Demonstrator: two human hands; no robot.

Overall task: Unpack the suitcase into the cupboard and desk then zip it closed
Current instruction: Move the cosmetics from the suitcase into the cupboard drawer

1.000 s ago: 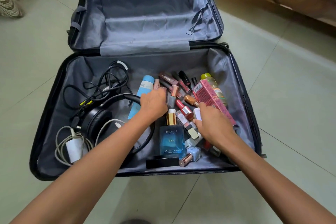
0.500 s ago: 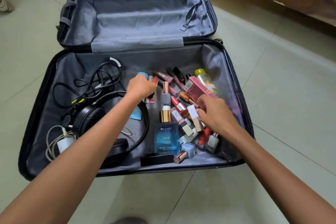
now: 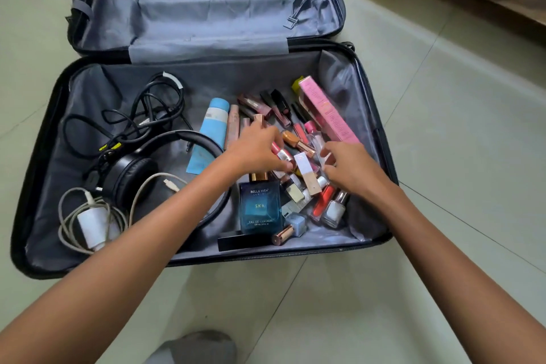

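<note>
While the head view looks down on the open, still-full suitcase (image 3: 85, 89) on the floor | left hand (image 3: 257, 151) has shifted right from blue tube (image 3: 211, 130) onto cosmetics pile (image 3: 298, 139) | right hand (image 3: 348, 168) close beside, not touching | both curled; grip cannot be told | gathering small items, probably.

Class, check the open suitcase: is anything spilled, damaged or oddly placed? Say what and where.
Nothing spilled or damaged. Cosmetics lie jumbled at right in the suitcase, left hand and right hand among them; black cables tangle beside the headphones.

We see a suitcase (image 3: 44, 139) lined with smooth grey cloth, on glossy floor tiles (image 3: 458, 156). Near its front edge a blue glass perfume bottle (image 3: 260, 207) shines; matt black padded headphones (image 3: 130, 177) lie left.
</note>
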